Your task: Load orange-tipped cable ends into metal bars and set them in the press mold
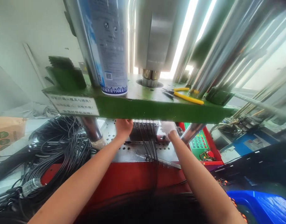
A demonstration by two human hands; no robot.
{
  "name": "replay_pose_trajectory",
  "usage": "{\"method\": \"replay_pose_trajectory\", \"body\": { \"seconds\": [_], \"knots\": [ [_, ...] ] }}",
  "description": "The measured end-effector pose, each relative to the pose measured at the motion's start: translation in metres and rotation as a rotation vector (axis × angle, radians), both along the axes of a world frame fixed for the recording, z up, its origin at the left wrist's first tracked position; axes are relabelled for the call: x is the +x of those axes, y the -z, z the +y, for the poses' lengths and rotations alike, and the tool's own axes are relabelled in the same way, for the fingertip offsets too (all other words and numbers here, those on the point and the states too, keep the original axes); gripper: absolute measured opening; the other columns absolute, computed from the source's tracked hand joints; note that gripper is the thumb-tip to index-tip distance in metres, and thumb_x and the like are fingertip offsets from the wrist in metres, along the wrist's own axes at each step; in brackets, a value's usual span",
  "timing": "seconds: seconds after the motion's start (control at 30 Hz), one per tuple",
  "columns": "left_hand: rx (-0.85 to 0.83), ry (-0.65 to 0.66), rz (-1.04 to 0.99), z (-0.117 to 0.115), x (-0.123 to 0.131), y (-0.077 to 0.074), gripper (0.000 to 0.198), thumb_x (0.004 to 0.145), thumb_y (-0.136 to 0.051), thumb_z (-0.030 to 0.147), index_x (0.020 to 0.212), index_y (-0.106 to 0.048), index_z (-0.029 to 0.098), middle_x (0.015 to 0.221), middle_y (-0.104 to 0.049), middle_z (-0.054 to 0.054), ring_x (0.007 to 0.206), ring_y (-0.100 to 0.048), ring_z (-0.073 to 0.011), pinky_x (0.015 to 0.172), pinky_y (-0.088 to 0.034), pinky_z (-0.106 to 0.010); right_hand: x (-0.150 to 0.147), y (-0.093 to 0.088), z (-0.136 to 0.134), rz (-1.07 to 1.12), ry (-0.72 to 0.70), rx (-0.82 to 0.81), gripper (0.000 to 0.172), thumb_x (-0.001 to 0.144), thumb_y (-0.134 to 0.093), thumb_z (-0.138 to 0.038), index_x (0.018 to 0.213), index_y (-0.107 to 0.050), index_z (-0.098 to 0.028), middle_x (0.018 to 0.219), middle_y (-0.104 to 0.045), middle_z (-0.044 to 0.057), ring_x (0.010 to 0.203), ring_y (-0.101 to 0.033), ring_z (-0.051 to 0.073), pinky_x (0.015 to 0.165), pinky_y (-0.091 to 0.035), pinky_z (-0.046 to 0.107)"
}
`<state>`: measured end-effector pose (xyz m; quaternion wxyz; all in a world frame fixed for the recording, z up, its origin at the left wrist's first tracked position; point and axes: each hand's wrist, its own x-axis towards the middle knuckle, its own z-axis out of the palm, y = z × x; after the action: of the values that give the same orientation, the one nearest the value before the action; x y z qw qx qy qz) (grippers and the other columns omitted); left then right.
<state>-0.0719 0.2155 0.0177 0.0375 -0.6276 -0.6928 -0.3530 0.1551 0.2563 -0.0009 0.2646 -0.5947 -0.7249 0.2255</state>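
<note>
Under the green press plate (143,107), a metal mould block (143,135) rests on a perforated steel bed (114,157). Several black cables (147,140) run from its top edge down over the front. My left hand (124,128) is at the block's left side, fingers curled; the plate's edge hides part of it, and what it grips cannot be made out. At the block's right end is my right hand (169,128), looking pale and blurred, perhaps gloved or overexposed. Its fingers are unclear. A thin metal strip (167,163) lies in front of the block.
On the plate stand a spray can (112,53) and yellow-handled cutters (187,96). A large bundle of black cables (63,149) lies left. To the right are a green keypad panel (199,141) with a red button (210,154) and a blue bin (261,202). Steel columns (89,127) flank the bed.
</note>
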Motion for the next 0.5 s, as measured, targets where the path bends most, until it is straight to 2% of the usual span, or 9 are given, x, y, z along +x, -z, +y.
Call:
{"method": "replay_pose_trajectory", "body": {
  "seconds": [0.1,0.2,0.33,0.4,0.5],
  "knots": [
    [-0.021,0.137,0.096,-0.024,0.035,0.002,0.031,0.093,-0.036,0.032,0.102,-0.061,0.018,0.099,-0.067,-0.008,0.087,-0.063,-0.0215,0.078,-0.047,-0.031,0.006,0.006,-0.030,-0.001,0.028,-0.039,0.037,0.096,-0.037,-0.042,0.099,-0.061,-0.013,0.079,-0.064,0.004,0.067,-0.060,0.014,0.064,-0.047,0.028],
    [-0.068,0.245,0.197,-0.032,0.070,0.006,0.027,0.092,-0.039,0.030,0.109,-0.058,0.020,0.106,-0.065,-0.007,0.086,-0.065,-0.0199,0.074,-0.049,-0.029,0.012,0.019,-0.068,-0.036,0.017,-0.043,0.033,0.093,-0.040,-0.042,0.098,-0.063,-0.018,0.078,-0.066,0.003,0.072,-0.061,0.016,0.067,-0.044,0.027],
    [-0.148,0.198,0.290,-0.025,0.092,0.011,0.026,0.088,-0.036,0.012,0.103,-0.057,0.007,0.088,-0.066,-0.015,0.074,-0.067,-0.0262,0.063,-0.050,-0.034,0.013,0.037,-0.110,-0.113,-0.019,-0.019,0.025,0.089,-0.047,-0.038,0.095,-0.065,-0.020,0.091,-0.067,0.006,0.082,-0.061,0.018,0.074,-0.042,0.027],
    [-0.172,0.170,0.325,-0.021,0.095,0.013,0.025,0.085,-0.037,0.006,0.101,-0.056,0.005,0.082,-0.065,-0.015,0.073,-0.067,-0.0269,0.062,-0.050,-0.033,0.010,0.042,-0.121,-0.150,-0.047,0.000,0.022,0.087,-0.049,-0.034,0.094,-0.066,-0.021,0.094,-0.066,0.007,0.088,-0.060,0.019,0.077,-0.041,0.027],
    [-0.199,0.140,0.362,-0.017,0.095,0.016,0.029,0.082,-0.039,0.001,0.106,-0.054,0.004,0.085,-0.065,-0.015,0.075,-0.068,-0.0257,0.064,-0.050,-0.032,0.006,0.044,-0.126,-0.196,-0.100,0.011,0.020,0.085,-0.051,-0.031,0.091,-0.067,-0.021,0.093,-0.065,0.007,0.092,-0.058,0.021,0.081,-0.040,0.028]
  ]
}}
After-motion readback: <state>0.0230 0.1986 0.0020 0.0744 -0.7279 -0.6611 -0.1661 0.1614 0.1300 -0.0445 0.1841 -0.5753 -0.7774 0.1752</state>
